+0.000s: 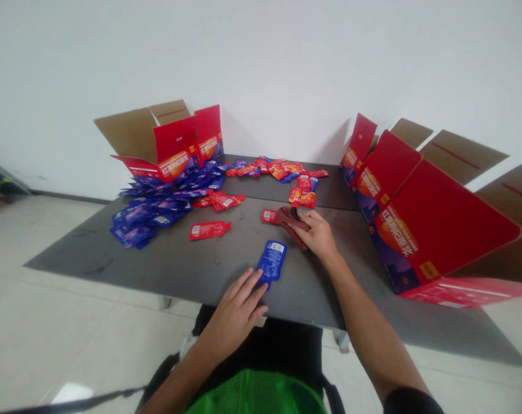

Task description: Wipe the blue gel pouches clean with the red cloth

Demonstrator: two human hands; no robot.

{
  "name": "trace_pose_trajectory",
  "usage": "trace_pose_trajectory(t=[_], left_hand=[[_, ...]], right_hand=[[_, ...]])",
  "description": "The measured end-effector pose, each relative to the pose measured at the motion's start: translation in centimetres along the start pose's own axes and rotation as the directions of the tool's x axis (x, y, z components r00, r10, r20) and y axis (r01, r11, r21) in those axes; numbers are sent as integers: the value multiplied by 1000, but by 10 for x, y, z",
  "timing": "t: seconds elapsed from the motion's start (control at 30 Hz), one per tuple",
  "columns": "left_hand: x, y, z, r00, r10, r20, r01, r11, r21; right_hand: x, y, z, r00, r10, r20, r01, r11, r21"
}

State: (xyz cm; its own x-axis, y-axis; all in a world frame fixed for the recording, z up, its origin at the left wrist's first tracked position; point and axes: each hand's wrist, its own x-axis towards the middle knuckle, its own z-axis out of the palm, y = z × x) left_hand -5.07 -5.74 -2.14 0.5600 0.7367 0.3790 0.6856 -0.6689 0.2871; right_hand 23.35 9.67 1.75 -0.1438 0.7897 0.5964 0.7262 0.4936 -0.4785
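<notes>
My left hand [239, 310] lies flat with spread fingers at the table's front edge, its fingertips touching the lower end of a blue sachet [272, 261]. That sachet rests on the table with its printed back and barcode up. My right hand [316, 236] is wrapped round a brown folded cloth [293, 229], which is pressed down near a red sachet [268, 215] and partly covers it. Another red sachet [209, 230] lies flat to the left, apart from both hands.
A heap of blue sachets [157, 213] spreads at the left of the grey table [226, 264], with red sachets [220, 200] beside it. Mixed red and blue sachets [282, 168] line the back. Open red cartons stand at the left [174, 152] and right [442, 224].
</notes>
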Motion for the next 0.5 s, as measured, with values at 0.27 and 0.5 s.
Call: trace_pose_trajectory(t=[0.27, 0.5], left_hand=[[-11, -5, 8, 997, 74, 20, -75, 997, 33], [-6, 0, 14, 1000, -15, 15, 14, 999, 41]], right_hand=[[-24, -77, 12, 947, -182, 266, 206, 976, -66], [-37, -55, 39, 893, -247, 376, 313, 942, -124]])
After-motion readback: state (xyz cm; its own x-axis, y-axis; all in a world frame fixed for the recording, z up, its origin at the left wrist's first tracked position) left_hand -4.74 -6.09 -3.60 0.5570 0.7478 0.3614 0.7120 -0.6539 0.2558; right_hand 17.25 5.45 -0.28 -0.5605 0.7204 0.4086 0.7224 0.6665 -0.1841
